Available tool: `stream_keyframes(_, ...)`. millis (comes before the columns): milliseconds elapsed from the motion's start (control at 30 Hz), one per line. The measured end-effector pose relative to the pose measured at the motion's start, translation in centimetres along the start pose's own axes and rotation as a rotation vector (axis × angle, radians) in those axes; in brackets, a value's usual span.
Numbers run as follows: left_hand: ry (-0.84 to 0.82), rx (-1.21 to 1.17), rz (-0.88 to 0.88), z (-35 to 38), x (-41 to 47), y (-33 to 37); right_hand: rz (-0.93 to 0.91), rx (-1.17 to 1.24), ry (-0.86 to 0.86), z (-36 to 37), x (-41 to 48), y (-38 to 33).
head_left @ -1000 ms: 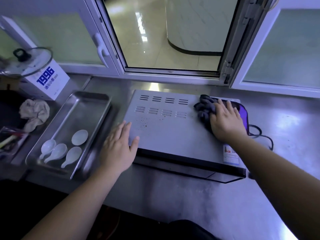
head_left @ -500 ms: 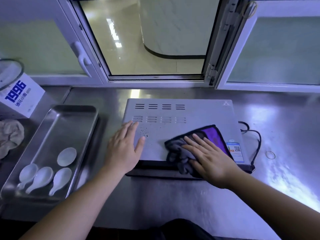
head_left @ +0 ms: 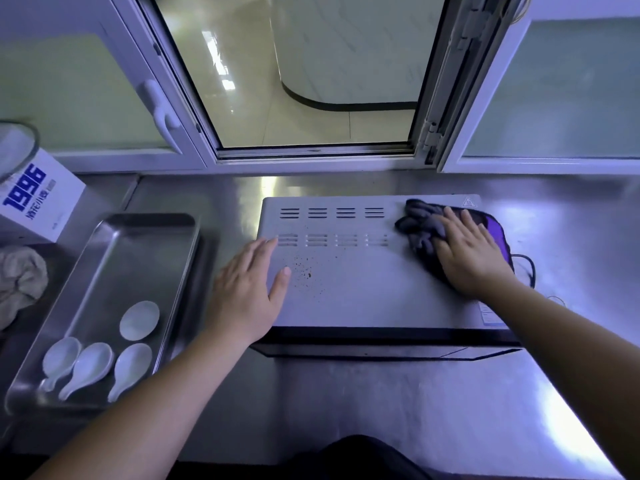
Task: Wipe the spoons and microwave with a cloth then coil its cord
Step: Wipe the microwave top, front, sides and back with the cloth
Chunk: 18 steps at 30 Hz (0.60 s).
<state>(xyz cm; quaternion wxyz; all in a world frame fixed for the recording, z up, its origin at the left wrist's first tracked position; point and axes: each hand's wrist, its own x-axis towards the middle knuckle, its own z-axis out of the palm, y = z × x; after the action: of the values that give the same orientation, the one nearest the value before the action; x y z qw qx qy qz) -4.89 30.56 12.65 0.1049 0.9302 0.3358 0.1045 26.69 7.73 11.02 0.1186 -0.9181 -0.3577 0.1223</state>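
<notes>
Right hand (head_left: 467,258) presses cloth (head_left: 420,226) on microwave (head_left: 363,289)

A cool blue-violet cast lies over everything. Daylight enters through the open window (head_left: 311,81), where the floor beyond gleams with pale streaks. The steel bench (head_left: 398,410) throws back a bright patch just behind the microwave (head_left: 363,292) and a wider glare at its right near corner, while the bottom of the view sinks almost to black. The wide lens bows the window frames outward at the sides. The label (head_left: 488,315) at the microwave's front right is smeared, perhaps by motion.
</notes>
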Motion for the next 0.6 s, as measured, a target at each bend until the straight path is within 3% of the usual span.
stream_keyframes(233, -0.013, 0.007, -0.031, 0.2, -0.4, -0.1, 0.003, 0.059, -0.012, 0.4, 3.1, -5.2)
stream_keyframes(433, -0.011, -0.019, -0.033, 0.5, 0.0, 1.0, -0.228, 0.079, -0.044, 1.0, -1.6, -4.4)
stream_keyframes(600, -0.017, -0.025, -0.029, 0.5, 0.4, 1.6, -0.45, -0.089, -0.182, 1.0, -9.0, -1.7)
